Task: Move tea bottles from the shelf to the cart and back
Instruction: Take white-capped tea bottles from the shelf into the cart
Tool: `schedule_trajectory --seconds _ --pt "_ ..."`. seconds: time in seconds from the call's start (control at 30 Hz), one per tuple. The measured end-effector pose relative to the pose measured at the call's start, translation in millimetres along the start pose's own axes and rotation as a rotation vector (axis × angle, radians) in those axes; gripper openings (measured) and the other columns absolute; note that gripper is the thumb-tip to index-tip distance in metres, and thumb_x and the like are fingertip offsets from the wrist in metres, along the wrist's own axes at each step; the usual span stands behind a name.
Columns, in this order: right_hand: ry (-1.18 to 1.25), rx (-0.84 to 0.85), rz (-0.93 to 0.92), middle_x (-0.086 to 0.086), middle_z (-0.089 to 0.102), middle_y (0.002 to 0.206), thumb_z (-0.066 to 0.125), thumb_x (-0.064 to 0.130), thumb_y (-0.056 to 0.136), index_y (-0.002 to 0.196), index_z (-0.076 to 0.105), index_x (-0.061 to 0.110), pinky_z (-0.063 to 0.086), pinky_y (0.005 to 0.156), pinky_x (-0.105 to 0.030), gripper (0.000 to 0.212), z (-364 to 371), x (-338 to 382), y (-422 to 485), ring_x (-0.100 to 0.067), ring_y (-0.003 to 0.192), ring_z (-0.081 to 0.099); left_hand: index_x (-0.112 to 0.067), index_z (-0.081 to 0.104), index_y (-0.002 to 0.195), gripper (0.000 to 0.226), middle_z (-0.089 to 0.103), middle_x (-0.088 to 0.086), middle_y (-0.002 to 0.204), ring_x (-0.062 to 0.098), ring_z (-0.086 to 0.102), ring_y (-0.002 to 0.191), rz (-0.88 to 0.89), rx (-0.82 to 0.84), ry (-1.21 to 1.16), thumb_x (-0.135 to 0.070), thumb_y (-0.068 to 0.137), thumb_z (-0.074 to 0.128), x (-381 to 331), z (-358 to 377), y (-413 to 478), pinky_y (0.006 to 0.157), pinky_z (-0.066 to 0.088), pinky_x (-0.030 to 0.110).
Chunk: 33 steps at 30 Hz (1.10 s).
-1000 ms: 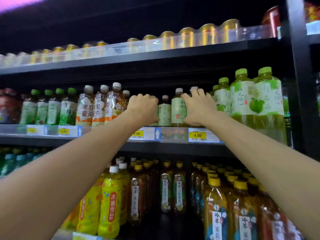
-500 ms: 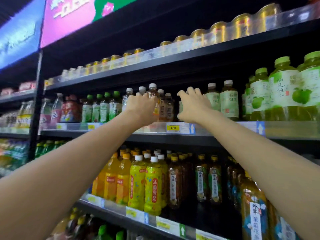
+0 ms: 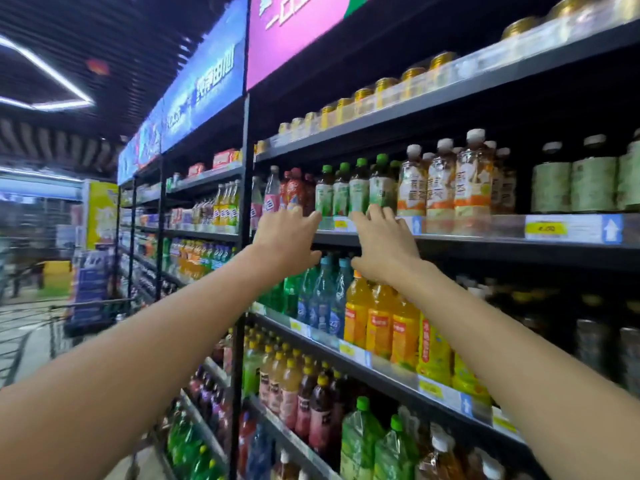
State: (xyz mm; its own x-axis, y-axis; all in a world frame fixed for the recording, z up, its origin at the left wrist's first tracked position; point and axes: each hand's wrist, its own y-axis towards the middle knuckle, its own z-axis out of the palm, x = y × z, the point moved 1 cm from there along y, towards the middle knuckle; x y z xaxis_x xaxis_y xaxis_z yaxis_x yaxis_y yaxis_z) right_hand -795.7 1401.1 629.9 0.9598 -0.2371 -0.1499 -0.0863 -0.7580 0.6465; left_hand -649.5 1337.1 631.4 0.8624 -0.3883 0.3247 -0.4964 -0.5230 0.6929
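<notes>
Both my arms stretch up to the drinks shelf [image 3: 485, 237]. My left hand [image 3: 284, 240] is open, fingers spread, just below and left of a row of green-capped tea bottles [image 3: 341, 194]. My right hand [image 3: 384, 249] is also open, its fingertips at the base of the rightmost green-capped bottle [image 3: 381, 188]. Neither hand holds anything. White-capped tea bottles with orange labels [image 3: 440, 188] stand to the right of my right hand. Further right are pale-green-labelled bottles [image 3: 571, 183]. The wire cart [image 3: 86, 317] shows blurred at lower left.
Gold-lidded cans [image 3: 388, 90] line the top shelf. Orange juice bottles [image 3: 379, 320] and blue-green bottles [image 3: 322, 296] fill the shelf below my hands. Red and pink bottles [image 3: 294, 190] stand left of the green-capped ones. The aisle floor [image 3: 20, 344] runs off to the left.
The view has swung left along the shelf. Both hands have shifted from the white-capped bottles to the green-capped ones and dropped to the shelf edge, fingers spread.
</notes>
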Motion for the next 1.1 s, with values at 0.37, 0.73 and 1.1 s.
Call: schedule_trajectory --seconds 0.37,0.73,1.1 --pt "0.189 0.182 -0.191 -0.01 0.029 0.148 0.072 0.046 0.084 0.151 0.025 0.021 0.035 0.107 -0.049 0.086 100.6 165.1 -15.5 -0.032 0.137 0.03 -0.021 0.04 0.143 0.07 0.057 0.008 0.121 0.028 0.059 0.106 -0.128 0.258 0.091 -0.062 0.09 0.058 122.8 91.4 -123.1 0.069 0.048 0.036" --pt "0.3 0.26 -0.322 -0.012 0.028 0.152 0.07 0.042 0.085 0.151 0.027 0.02 0.032 0.112 -0.051 0.082 191.6 260.4 -0.1 -0.033 0.14 0.028 -0.021 0.032 0.149 0.078 0.049 0.012 0.137 0.034 0.055 0.119 -0.258 0.434 0.125 -0.063 0.089 0.058 185.4 176.6 -176.3 0.084 0.052 0.042" --pt "0.376 0.368 -0.455 -0.011 0.029 0.151 0.072 0.04 0.085 0.15 0.026 0.022 0.03 0.113 -0.049 0.082 317.8 324.5 49.3 -0.031 0.141 0.028 -0.022 0.034 0.146 0.074 0.045 0.012 0.142 0.031 0.053 0.118 -0.364 0.624 0.126 -0.06 0.087 0.06 218.6 318.2 -180.1 0.09 0.053 0.044"
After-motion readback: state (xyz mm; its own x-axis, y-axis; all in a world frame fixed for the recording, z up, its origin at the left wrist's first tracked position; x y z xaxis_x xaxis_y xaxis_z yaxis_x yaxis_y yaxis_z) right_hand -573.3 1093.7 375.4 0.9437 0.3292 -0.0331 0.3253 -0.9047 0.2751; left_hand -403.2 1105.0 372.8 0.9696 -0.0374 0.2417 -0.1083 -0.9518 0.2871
